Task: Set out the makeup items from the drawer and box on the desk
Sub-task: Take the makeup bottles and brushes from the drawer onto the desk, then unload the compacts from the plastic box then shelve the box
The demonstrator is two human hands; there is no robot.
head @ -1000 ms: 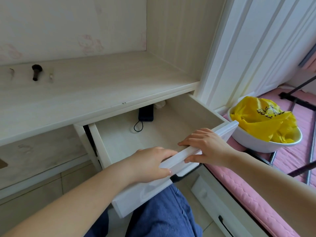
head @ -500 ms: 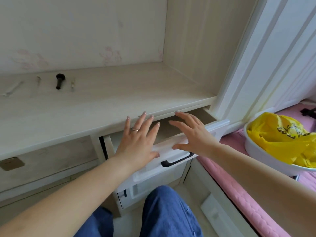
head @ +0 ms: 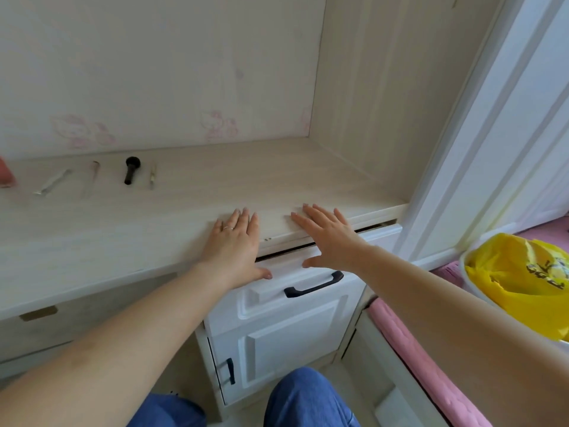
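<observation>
Fingers point(head: 243, 215) of left hand point(head: 235, 245) and right hand point(head: 328, 238) straight, flat, holding nothing, resting over desk point(head: 277, 180) edge above nearly closed drawer point(head: 295, 272). Makeup items laid far left; black brush point(head: 131, 169), long axis pointing away, nearer to left hand.

The desk point(head: 172, 229) is pale wood-grain laminate, smooth and matt. The drawer point(head: 277, 291) front is white, painted, faintly glossy, with a dark matt handle point(head: 314, 284). The yellow bag point(head: 520, 272) is thin, crinkled, shiny plastic. The pink cushion point(head: 431, 362) looks like soft quilted cloth.
</observation>
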